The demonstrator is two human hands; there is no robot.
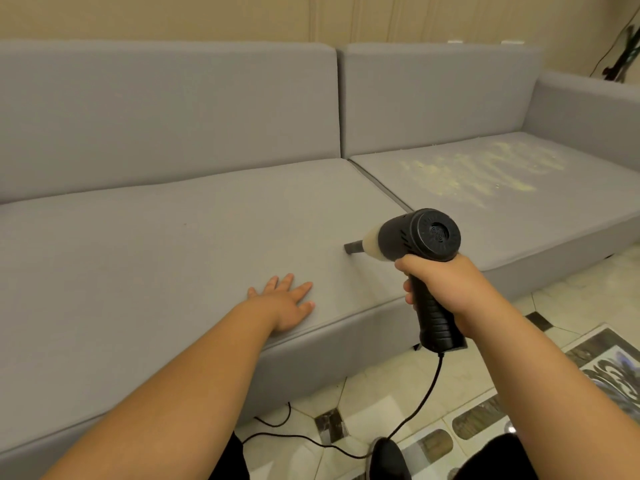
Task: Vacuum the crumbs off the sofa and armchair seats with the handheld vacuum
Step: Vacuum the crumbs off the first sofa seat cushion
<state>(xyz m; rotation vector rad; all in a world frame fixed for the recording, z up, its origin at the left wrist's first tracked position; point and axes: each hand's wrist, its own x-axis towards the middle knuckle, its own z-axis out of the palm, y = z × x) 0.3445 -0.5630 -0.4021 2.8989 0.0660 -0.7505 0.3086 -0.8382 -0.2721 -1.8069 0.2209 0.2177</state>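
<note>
The right hand (446, 289) wraps its fingers around the grip of the handheld vacuum (420, 247), whose cord (420, 403) trails to the floor below it. The left hand (287, 303) lies flat with fingers spread on the near seat cushion (173, 265), just left of the nozzle (353, 247), which touches the fabric. Beyond the right hand, crumbs (478, 171) cover the far seat cushion (519, 209). The risk seems to be the cord snagging or pulling taut on the reach there, or the exhaust scattering crumbs.
</note>
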